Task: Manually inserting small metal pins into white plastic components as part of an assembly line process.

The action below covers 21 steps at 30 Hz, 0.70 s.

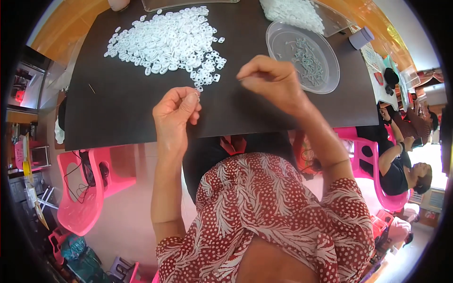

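My left hand [177,107] is closed at the front of the dark table, thumb against the fingers. A small white plastic piece [197,96] shows at its fingertips, mostly covered. Just beyond it lies a large heap of small white plastic pieces with holes [163,40], some oval and some squarish. My right hand [271,80] hovers over the table between that heap and a round clear tray, its fingers pinched together. Whatever they may hold is too small to make out. Many small grey-green slender parts [306,61] lie in the round clear tray [332,70].
Behind the round tray sits a clear bag of white pieces [292,14]. A lidded grey-purple jar [362,37] stands at the table's [118,113] right edge. Pink chairs [87,193] flank me. Several people sit to the right, one in black [396,167].
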{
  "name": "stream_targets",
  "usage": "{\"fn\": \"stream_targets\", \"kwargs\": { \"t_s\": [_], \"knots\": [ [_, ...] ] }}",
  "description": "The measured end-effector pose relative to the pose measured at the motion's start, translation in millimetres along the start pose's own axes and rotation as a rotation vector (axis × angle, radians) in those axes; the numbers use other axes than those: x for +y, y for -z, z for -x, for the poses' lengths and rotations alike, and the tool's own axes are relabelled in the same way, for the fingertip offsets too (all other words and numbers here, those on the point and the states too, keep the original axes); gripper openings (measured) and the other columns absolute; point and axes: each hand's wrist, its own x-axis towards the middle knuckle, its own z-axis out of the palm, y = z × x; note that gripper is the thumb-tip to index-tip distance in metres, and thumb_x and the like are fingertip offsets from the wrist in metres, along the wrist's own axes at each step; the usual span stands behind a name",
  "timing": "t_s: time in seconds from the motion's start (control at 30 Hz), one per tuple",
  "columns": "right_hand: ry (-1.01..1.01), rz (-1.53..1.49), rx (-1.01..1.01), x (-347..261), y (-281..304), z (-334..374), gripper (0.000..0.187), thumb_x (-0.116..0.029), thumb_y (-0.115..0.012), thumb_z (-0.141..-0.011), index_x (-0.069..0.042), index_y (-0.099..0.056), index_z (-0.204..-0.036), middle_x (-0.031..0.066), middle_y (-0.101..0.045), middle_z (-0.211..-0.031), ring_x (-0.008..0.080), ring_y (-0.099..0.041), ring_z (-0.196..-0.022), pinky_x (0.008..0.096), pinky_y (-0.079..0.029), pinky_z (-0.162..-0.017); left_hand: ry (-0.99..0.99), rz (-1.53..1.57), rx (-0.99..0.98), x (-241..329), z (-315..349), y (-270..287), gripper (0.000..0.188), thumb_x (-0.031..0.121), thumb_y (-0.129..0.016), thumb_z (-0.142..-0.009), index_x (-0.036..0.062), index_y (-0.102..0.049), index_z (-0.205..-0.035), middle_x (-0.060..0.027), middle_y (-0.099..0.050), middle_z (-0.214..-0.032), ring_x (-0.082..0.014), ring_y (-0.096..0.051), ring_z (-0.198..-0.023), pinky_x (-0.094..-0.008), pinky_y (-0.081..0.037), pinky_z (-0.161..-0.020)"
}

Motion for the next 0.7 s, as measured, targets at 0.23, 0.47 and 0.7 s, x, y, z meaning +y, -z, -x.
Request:
{"fn": "stream_targets", "kwargs": {
  "t_s": [0.23,0.47,0.7],
  "knots": [
    [-0.143,-0.125,-0.119,-9,-44,1,0.014,0.001,-0.065,-0.08,0.003,-0.061,-0.093,0.0008,-0.059,-0.085,0.0045,-0.053,-0.077,0.0198,-0.045,-0.069,-0.015,0.178,0.008,3,20,-15,0.013,0.008,-0.061,-0.086,-0.0031,-0.062,-0.093,-0.0046,-0.06,-0.075,-0.0078,-0.052,-0.061,-0.0193,-0.041,-0.055],
    [-0.137,-0.165,-0.127,-14,-49,4,0.013,0.001,-0.064,-0.081,0.003,-0.06,-0.093,0.0007,-0.059,-0.085,0.0047,-0.052,-0.077,0.0198,-0.045,-0.07,-0.035,0.17,0.012,0,27,-15,0.012,0.009,-0.061,-0.087,-0.0018,-0.061,-0.092,-0.0034,-0.06,-0.076,-0.0071,-0.052,-0.063,-0.0188,-0.041,-0.055],
    [-0.049,-0.166,-0.08,-10,-54,5,0.01,-0.003,-0.063,-0.078,0.001,-0.062,-0.087,-0.0025,-0.056,-0.071,0.0031,-0.048,-0.065,0.0201,-0.041,-0.057,-0.031,0.158,0.038,-2,29,-15,0.009,0.007,-0.06,-0.087,-0.0018,-0.061,-0.09,-0.004,-0.058,-0.076,-0.0085,-0.05,-0.062,-0.0201,-0.04,-0.056]
  ]
}}
